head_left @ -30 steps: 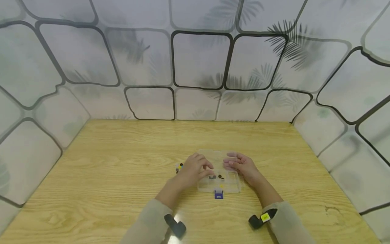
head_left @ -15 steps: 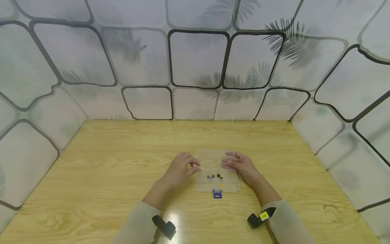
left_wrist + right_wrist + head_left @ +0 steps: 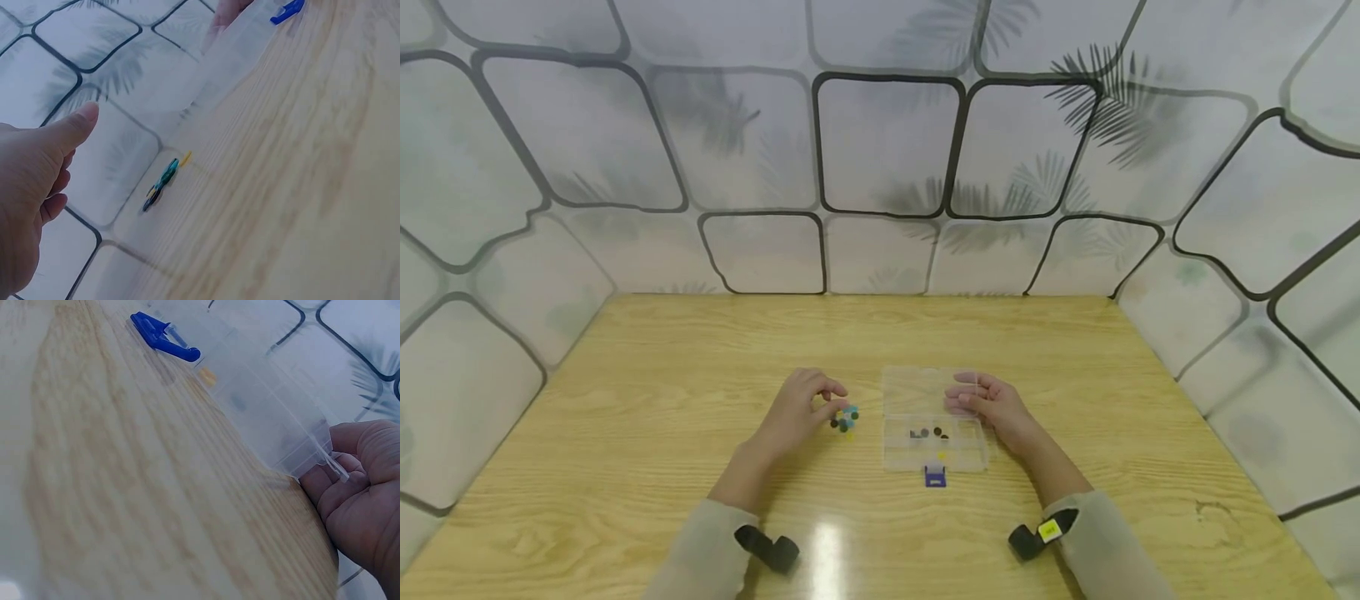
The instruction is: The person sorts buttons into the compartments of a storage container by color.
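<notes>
Left hand [image 3: 797, 410] with thumb and fingers apart, nothing visible between them, at the left side of a loose pile of small flat discs [image 3: 843, 426] in green, black, blue and yellow; impossible to tell whether touching. Right hand [image 3: 1006, 414] curled round the right edge of a clear lid [image 3: 913, 392], fingers seen through the plastic.

Joined to the lid's near side, a clear compartment box [image 3: 895, 447], open on the wood-grain table [image 3: 625, 467], right of the pile and apart from it. Inside, grey pieces [image 3: 924, 432] and dark brown pieces [image 3: 937, 431] toward the far side, a yellow piece [image 3: 942, 456] nearer. At the middle of the near edge, a blue latch [image 3: 935, 478].

Compared with half a second ago: left hand farther left, away from the box's left edge, and pile now uncovered instead of hidden behind it. Right hand and box unchanged.

Beyond the table, a pale wall [image 3: 887, 150] with dark stone-like outlines and leaf shadows.
</notes>
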The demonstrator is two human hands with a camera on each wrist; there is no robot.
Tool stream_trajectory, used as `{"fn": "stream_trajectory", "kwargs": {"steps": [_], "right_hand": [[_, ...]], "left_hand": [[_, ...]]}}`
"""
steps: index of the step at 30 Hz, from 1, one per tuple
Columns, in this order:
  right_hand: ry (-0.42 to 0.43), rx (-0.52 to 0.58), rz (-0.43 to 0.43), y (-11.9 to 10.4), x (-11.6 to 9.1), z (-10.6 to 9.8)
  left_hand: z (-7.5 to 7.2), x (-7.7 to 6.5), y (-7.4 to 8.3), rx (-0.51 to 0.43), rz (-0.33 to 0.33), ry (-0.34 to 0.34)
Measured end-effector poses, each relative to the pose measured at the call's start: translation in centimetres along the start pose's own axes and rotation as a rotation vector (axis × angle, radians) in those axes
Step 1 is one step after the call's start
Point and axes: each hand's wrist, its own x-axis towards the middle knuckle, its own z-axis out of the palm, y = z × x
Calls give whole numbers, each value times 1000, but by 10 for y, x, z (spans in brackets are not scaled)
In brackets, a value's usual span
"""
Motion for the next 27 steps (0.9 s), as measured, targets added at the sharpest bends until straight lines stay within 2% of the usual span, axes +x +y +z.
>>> {"fn": "stream_trajectory", "kwargs": {"steps": [8, 15, 18, 23, 27], "right_hand": [[1, 23, -2, -1, 0, 1], [15, 23, 0, 0, 0, 1], [14, 25, -4, 0, 1, 1], [17, 23, 5, 0, 0, 1], [11, 18, 5, -1, 0, 0]], "left_hand": [[-2, -4, -16, -58, 6, -13], [0, -10, -27, -37, 54, -50], [0, -12, -30, -42, 26, -79], [1, -14, -32, -57, -69, -140], [4, -15, -34, -24, -80, -165]]}}
